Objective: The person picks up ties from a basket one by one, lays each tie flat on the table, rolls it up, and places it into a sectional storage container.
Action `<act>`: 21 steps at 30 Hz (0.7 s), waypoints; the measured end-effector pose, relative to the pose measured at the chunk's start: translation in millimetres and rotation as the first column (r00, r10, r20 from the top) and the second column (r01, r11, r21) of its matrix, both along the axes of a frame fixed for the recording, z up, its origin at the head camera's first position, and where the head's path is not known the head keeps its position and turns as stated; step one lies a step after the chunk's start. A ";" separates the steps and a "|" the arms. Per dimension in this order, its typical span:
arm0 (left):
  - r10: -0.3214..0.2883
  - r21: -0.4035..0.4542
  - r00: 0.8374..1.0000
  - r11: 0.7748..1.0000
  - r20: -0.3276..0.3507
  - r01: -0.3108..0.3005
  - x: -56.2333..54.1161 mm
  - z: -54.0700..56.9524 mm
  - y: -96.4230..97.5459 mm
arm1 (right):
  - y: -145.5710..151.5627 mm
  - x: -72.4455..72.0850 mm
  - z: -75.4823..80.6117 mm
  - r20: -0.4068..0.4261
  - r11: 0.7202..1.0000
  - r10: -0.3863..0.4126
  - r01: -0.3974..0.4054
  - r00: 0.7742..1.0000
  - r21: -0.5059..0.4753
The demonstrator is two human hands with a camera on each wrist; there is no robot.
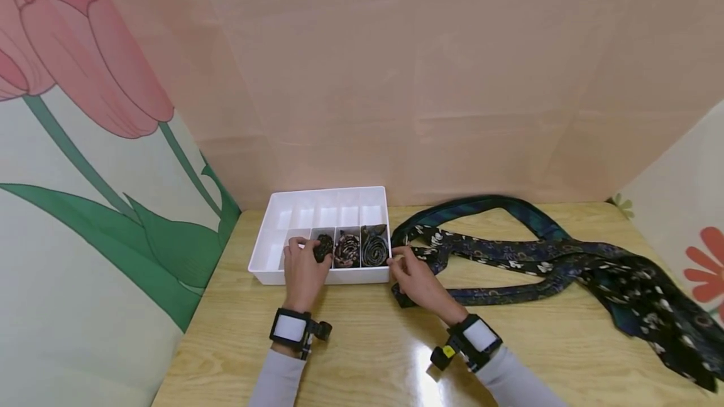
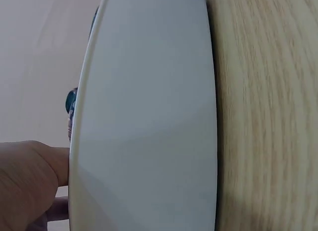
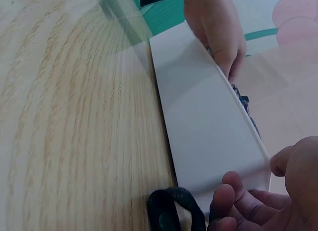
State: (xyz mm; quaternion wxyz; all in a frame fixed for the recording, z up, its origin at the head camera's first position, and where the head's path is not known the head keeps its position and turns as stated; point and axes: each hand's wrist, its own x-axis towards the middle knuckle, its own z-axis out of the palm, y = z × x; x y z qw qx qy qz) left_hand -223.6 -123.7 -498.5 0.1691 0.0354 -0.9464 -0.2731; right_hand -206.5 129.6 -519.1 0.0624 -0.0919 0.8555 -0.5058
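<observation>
A white divided box (image 1: 330, 277) stands on the table with three rolled dark neckties in its front row. My left hand (image 1: 303, 271) reaches into it from the front, thumb and fingers round the leftmost rolled necktie (image 1: 323, 248). Beside that roll sit a floral rolled necktie (image 1: 347, 250) and a dark grey one (image 1: 374, 250). My right hand (image 1: 417, 279) is at the box's front right corner, its fingers loosely bent. In the right wrist view its fingertips (image 3: 232, 179) overlap the outer wall by the corner. The left wrist view mostly shows the box's front wall (image 2: 149, 107).
Several loose neckties (image 1: 509, 250) lie overlapping to the right of the box, running toward the table's right side. Their looped ends come close beside the right hand. A pinkish backdrop (image 1: 339, 80) rises behind the wooden table (image 1: 362, 344), with flower-patterned panels at both sides.
</observation>
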 end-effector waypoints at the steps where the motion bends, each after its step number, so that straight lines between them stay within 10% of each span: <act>1: -0.004 0.004 1.000 1.000 -0.003 0.004 0.7 -0.5 0.0 | 1.5 0.8 -0.4 -0.006 1.000 0.003 -0.003 1.000 0.004; 11: -0.109 0.176 0.974 0.974 -0.199 0.145 18.5 -7.8 2.5 | 30.4 15.4 -7.3 -0.215 0.967 0.082 -0.025 0.973 0.252; 17: -0.216 0.151 0.860 0.937 -0.462 0.316 39.7 -5.7 16.8 | 53.8 29.5 -14.3 -0.345 0.881 0.206 -0.019 0.916 0.474; 21: -0.391 0.080 0.789 0.873 -0.474 0.481 52.6 -7.1 33.4 | 65.0 35.5 -19.3 -0.343 0.847 0.252 -0.034 0.905 0.530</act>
